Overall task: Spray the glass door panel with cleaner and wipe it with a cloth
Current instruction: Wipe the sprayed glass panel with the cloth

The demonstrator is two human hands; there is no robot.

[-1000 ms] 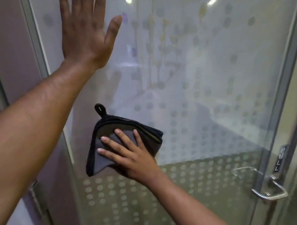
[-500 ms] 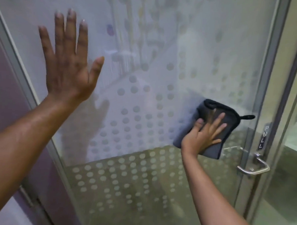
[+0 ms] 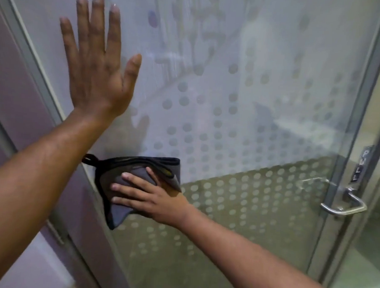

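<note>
Your left hand [image 3: 96, 72] lies flat against the glass door panel [image 3: 263, 86] near its left edge, palm on the glass, fingers spread and pointing up, holding nothing. The metal frame [image 3: 34, 58] runs diagonally just left of that hand, with a purple wall surface [image 3: 11, 75] beyond it. Below the left wrist, the dark grey cloth [image 3: 122, 178] sits folded against the lower left part of the panel; its hanging loop [image 3: 88, 159] sticks out to the left, touching the edge of your forearm. Your right hand [image 3: 152, 196] presses the cloth to the glass with flat, extended fingers [image 3: 128, 188], palm down, not curled around it: an open-handed press, not a pinch. The panel carries a frosted dot pattern, pale on the upper area, over a darker band lower down. Far right, a metal pull handle [image 3: 347, 205] is mounted at the door's edge, with a small vertical label [image 3: 361, 165] just above it.
</note>
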